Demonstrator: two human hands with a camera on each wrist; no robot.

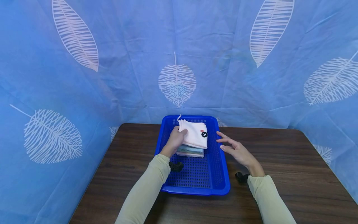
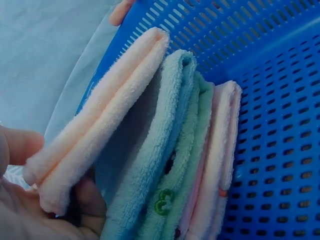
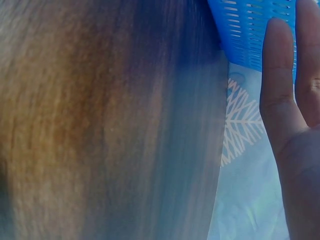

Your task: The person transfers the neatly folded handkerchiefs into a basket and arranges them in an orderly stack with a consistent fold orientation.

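Note:
My left hand (image 1: 176, 138) pinches the left edge of a folded pale pink towel (image 1: 194, 133) with a black-and-red embroidered face and a white hanging loop. In the left wrist view this towel (image 2: 107, 110) tilts up off a stack, thumb on one side and fingers beneath. Under it lie a folded blue towel (image 2: 150, 145), a green towel (image 2: 185, 160) and another pale pink towel (image 2: 215, 160). The stack sits in the far half of a blue perforated plastic basket (image 1: 221, 174). My right hand (image 1: 237, 151) hovers at the basket's right rim, fingers spread and holding nothing.
The basket stands on a dark wood-grain table (image 1: 268, 149). A blue curtain (image 1: 212, 77) with white leaf prints hangs behind the table and along both sides. Black bands sit at the left wrist (image 1: 176, 167) and the right wrist (image 1: 241, 178).

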